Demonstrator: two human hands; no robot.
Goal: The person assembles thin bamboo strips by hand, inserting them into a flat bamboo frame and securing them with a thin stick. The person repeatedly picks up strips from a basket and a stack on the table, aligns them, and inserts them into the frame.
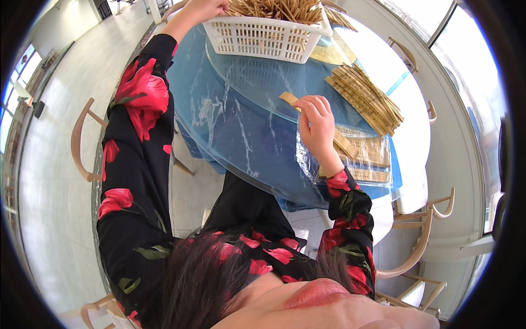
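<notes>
Flat tan wooden stick (289,99) pinched in my right hand (318,127), long axis angling up-left over the blue table (230,120). Left hand (200,10) reaches into the white slatted basket (263,38) of sticks; grip probably closed, can't tell.

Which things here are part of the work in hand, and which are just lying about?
In use: left hand at white basket of sticks; right hand holding stick packet; stacked packets; plastic bag.
Lying about: chairs; table.
</notes>
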